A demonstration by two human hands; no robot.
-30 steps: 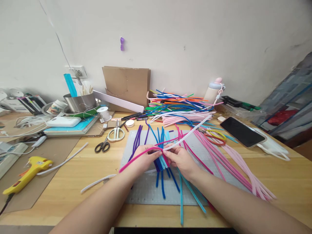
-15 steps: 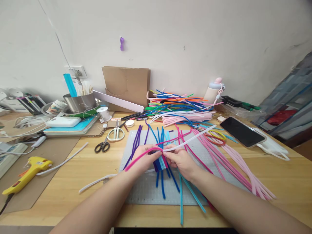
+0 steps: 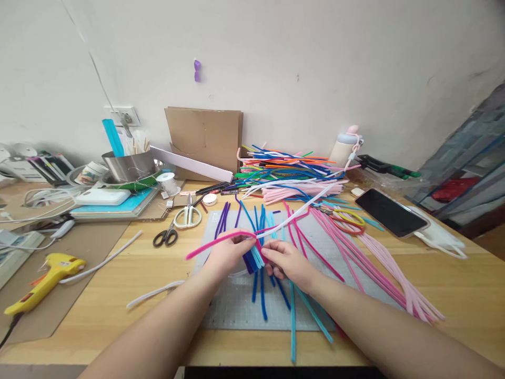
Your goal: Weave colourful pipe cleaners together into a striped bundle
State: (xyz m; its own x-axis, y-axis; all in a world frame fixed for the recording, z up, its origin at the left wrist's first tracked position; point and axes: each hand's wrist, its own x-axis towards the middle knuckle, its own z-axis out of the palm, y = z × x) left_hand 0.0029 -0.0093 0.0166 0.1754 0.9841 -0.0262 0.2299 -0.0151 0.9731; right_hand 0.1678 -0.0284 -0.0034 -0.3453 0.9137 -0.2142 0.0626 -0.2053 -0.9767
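My left hand (image 3: 231, 253) is closed, thumb and fingers pinching a row of pipe cleaners (image 3: 255, 259) in purple, blue and light blue. From its fingertips a bright pink pipe cleaner (image 3: 215, 243) sticks out to the left, and a white pipe cleaner (image 3: 302, 211) slants up to the right. At the row's right edge, my right hand (image 3: 290, 263) pinches a short pink part between thumb and forefinger. Both hands are above the grey cutting mat (image 3: 229, 310), where loose blue pipe cleaners (image 3: 263, 300) and purple ones (image 3: 222, 223) lie. My left palm is hidden.
Pale pink pipe cleaners (image 3: 394, 263) lie at the right, near a phone (image 3: 390, 212). A multicoloured pile (image 3: 292, 171) sits by the wall. Scissors (image 3: 187, 217), a yellow glue gun (image 3: 51, 279) and a metal pot (image 3: 130, 166) stand or lie at the left.
The white pipe cleaner has swung upward and left. My right fingers have left its base and moved down to the row's right edge. My left hand has shifted slightly left.
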